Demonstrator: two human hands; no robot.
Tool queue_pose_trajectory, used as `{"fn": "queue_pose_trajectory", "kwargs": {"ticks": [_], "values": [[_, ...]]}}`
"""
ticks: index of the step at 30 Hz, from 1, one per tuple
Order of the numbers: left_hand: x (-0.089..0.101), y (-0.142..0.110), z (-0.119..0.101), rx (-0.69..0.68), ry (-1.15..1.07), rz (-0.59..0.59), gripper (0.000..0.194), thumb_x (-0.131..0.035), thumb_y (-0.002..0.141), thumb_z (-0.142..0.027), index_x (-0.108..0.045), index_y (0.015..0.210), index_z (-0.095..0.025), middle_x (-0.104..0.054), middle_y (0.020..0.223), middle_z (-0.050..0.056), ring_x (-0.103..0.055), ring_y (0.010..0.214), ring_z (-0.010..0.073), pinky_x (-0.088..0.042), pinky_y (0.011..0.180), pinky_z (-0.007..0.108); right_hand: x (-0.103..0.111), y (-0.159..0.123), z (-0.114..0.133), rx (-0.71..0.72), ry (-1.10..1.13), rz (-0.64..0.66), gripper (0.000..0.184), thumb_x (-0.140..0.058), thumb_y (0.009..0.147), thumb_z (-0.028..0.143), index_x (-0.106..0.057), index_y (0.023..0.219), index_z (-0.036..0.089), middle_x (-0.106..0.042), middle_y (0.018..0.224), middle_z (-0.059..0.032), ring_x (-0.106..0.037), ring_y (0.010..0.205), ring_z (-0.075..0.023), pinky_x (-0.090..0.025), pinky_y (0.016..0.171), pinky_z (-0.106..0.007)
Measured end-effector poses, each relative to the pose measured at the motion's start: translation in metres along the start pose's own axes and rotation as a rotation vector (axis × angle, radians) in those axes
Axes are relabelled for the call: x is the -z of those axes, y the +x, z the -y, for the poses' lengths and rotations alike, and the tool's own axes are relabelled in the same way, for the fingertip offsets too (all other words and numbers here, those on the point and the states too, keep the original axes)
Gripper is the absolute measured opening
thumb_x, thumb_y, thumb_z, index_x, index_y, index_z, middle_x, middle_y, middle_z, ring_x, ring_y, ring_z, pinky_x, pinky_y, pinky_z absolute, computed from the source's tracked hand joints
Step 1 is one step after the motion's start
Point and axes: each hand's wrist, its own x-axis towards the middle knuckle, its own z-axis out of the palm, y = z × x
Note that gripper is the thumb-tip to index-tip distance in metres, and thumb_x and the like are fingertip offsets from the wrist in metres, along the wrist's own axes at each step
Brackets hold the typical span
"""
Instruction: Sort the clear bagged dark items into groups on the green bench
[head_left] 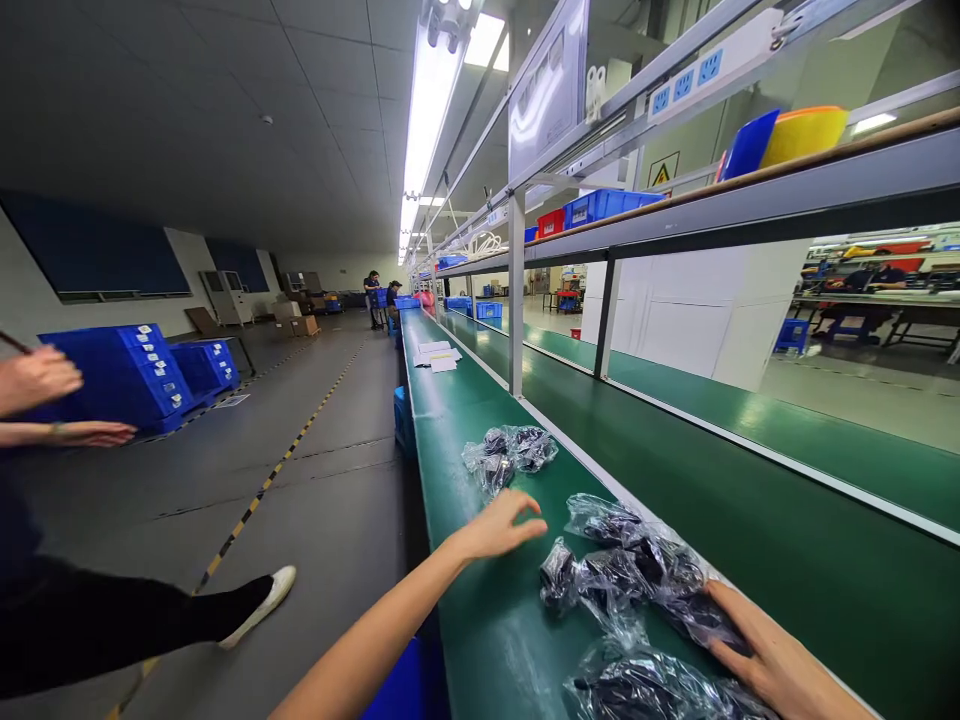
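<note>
My left hand (501, 527) hovers open over the green bench top (465, 600), fingers spread, just left of a pile of clear plastic bags holding black parts (630, 560). A smaller clump of bagged black parts (510, 455) lies a little farther along the bench, beyond that hand. My right hand (780, 660) lies flat at the near right, its fingers resting on the edge of the near pile, and another crumpled bag (645, 690) sits just left of it. I cannot tell that either hand grips anything.
A person sits at the left, with hands (45, 400) raised and a leg with a white shoe (262, 600) stretched across the floor. Blue crates (127, 375) stand on the floor behind. White papers (439, 355) lie farther along the bench. Shelves above hold blue and red bins.
</note>
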Motion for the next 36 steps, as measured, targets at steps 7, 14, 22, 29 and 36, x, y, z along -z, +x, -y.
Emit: {"fn": "queue_pose_trajectory", "kwargs": {"ticks": [7,14,22,29,36], "values": [[0.003,0.047,0.056,0.345,0.192,-0.261,0.054,-0.054,0.093,-0.028,-0.047,0.144,-0.011,-0.049,0.145,0.024,-0.042,0.134,0.0439,-0.039,0.112,0.061,0.001,0.000,0.002,-0.024,0.018,0.026,0.083,-0.051,0.084,0.073,-0.054,0.144,0.016,-0.048,0.154,-0.0140,-0.048,0.140,-0.0384,-0.038,0.123,-0.055],[-0.027,-0.020,0.008,0.073,0.119,-0.140,0.034,-0.054,0.097,-0.048,-0.059,0.126,-0.031,-0.067,0.116,0.002,-0.053,0.115,0.0256,-0.045,0.105,0.043,-0.007,0.001,-0.009,-0.018,0.019,0.035,0.085,-0.050,0.085,0.074,-0.051,0.146,0.015,-0.044,0.158,-0.0149,-0.044,0.144,-0.0371,-0.035,0.125,-0.053],[-0.019,0.084,0.016,0.185,0.122,-0.512,0.067,-0.068,0.090,-0.042,-0.041,0.142,-0.009,-0.044,0.150,0.020,-0.037,0.138,0.0361,-0.033,0.119,0.052,0.005,-0.002,0.009,-0.023,-0.014,-0.003,0.077,-0.052,0.084,0.067,-0.059,0.140,0.015,-0.051,0.151,-0.0139,-0.052,0.137,-0.0386,-0.044,0.119,-0.052],[-0.050,0.121,0.016,0.041,0.130,-0.252,0.020,-0.046,0.097,-0.021,-0.064,0.087,-0.017,-0.071,0.101,0.009,-0.062,0.104,0.0259,-0.050,0.094,0.038,-0.004,-0.003,-0.004,-0.072,-0.003,0.031,0.083,-0.047,0.085,0.070,-0.051,0.147,0.015,-0.042,0.159,-0.0114,-0.044,0.144,-0.0350,-0.035,0.124,-0.051],[-0.033,0.132,0.012,-0.030,0.145,-0.305,0.042,-0.050,0.099,-0.054,-0.062,0.118,-0.019,-0.062,0.140,0.008,-0.055,0.132,0.0236,-0.046,0.113,0.034,-0.008,-0.003,-0.008,-0.090,0.004,0.080,0.090,-0.039,0.087,0.074,-0.043,0.152,0.011,-0.034,0.164,-0.0132,-0.035,0.150,-0.0322,-0.023,0.129,-0.053]]}}
